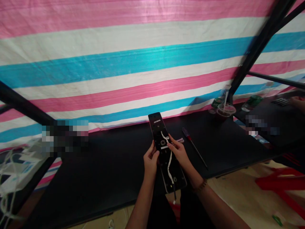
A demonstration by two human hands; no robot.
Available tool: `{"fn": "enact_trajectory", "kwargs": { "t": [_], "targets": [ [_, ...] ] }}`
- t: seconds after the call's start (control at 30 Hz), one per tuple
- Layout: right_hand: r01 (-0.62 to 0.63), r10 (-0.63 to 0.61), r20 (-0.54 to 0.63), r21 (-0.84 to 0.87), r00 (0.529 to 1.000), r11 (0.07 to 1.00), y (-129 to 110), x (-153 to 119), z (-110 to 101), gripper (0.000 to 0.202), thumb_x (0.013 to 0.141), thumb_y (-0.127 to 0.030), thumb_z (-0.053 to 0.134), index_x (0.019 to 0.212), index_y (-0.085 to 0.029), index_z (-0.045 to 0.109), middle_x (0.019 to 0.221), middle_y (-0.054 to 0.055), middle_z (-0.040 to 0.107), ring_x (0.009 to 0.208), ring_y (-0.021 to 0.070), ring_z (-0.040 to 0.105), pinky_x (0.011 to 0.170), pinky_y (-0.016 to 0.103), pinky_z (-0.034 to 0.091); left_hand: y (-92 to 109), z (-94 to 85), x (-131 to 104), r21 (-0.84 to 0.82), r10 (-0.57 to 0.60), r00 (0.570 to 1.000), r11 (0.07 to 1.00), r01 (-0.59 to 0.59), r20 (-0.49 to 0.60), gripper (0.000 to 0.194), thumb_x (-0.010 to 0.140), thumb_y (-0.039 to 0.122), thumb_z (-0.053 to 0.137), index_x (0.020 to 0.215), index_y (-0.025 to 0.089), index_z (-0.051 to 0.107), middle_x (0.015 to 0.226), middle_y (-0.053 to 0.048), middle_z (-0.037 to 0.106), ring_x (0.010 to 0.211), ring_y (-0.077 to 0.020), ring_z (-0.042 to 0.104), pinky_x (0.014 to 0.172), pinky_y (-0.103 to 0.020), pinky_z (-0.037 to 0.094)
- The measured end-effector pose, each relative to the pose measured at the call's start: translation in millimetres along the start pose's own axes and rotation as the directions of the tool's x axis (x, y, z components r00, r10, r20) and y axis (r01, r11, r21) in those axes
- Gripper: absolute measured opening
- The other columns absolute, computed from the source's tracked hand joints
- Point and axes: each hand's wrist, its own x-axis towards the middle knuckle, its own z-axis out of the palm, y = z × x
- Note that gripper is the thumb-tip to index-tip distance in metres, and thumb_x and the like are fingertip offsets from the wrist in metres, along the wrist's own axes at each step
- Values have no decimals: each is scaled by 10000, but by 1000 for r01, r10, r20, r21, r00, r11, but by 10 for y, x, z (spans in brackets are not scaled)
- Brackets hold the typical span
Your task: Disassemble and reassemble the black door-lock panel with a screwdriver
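Observation:
A long black panel with rounded corners is held up over the front of the table, its far end tilted away from me. Its inner side faces up, with small fittings and white labels on it. Along it runs a white-wrapped cable, ending in a small plug past the near edge. My left hand grips the panel's left edge, fingers closed around it. On the right edge, my right hand is closed too, thumb over the panel near the cable. A screwdriver with a purple and red handle lies to the right.
The black table stands against a striped sheet. At its back right are a lidded plastic cup with a straw and a bottle. Another person's hand shows at far right. White cables hang at left.

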Motion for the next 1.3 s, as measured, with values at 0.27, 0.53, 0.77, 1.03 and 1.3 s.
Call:
{"fn": "enact_trajectory", "kwargs": {
  "t": [0.27,0.53,0.77,1.03,1.3],
  "targets": [
    [23,-23,42,-4,999,1000,83,-130,-29,835,773,-493,784,1496,-199,488,827,-5,730,600,121,578,563,239,484,49,8,-28,42,-14,999,999,16,-40,640,696,305,817,1297,137,676,1228,-148,737,1132,-317,709,1005,-425,553],
    [57,-57,34,5,998,998,27,-209,3,813,772,-497,772,1481,-197,512,828,1,731,640,140,589,589,254,505,40,-26,-32,47,-12,999,999,15,-45,590,713,287,793,1280,158,688,1260,-130,723,1166,-305,692,1009,-402,545],
    [13,-13,15,-14,1000,1000,-31,-199,2,833,743,-501,774,1473,-190,520,820,-16,719,599,119,557,579,242,468,9,-19,-21,61,-15,999,998,18,-51,606,707,295,805,1286,157,687,1227,-133,740,1111,-305,718,972,-408,571],
    [-12,12,-19,-24,1000,1000,-32,-136,-35,810,741,-502,765,1448,-175,545,809,-23,693,590,104,528,570,233,445,15,8,-21,92,-16,1000,996,17,-13,663,710,299,809,1335,147,649,1227,-139,742,1134,-310,708,1016,-433,549],
    [37,-39,-27,-47,999,998,3,-99,-40,763,766,-534,735,1425,-182,579,855,-2,705,696,142,587,675,261,480,40,32,-29,125,-3,1000,992,3,-2,687,728,312,801,1368,137,620,1237,-151,737,1151,-307,701,1027,-433,540]
  ]
}}
